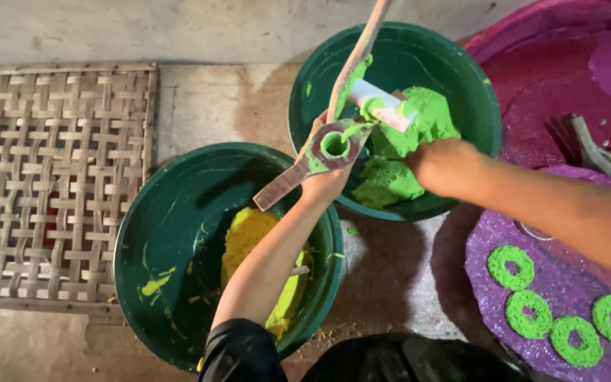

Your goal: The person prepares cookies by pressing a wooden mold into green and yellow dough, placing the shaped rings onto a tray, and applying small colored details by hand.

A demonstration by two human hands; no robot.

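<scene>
My left hand (325, 180) grips a flat ring-shaped mould with a handle (312, 157), smeared with bright green paste, over the rim of the far green bowl (404, 49). My right hand (438, 164) reaches into that bowl and rests on the lump of green paste (419, 124). A pale scraper (380, 102) lies across the paste, and a long stick (358, 53) leans out of the bowl. The near green bowl (171, 233) holds yellow paste (245, 237) under my left forearm.
A woven bamboo mat (54, 177) lies at the left on the concrete floor. At the right, a purple glittery slab (567, 283) carries several green paste rings (510, 267). Magenta powder (567, 78) and a metal tool (595, 152) lie behind it.
</scene>
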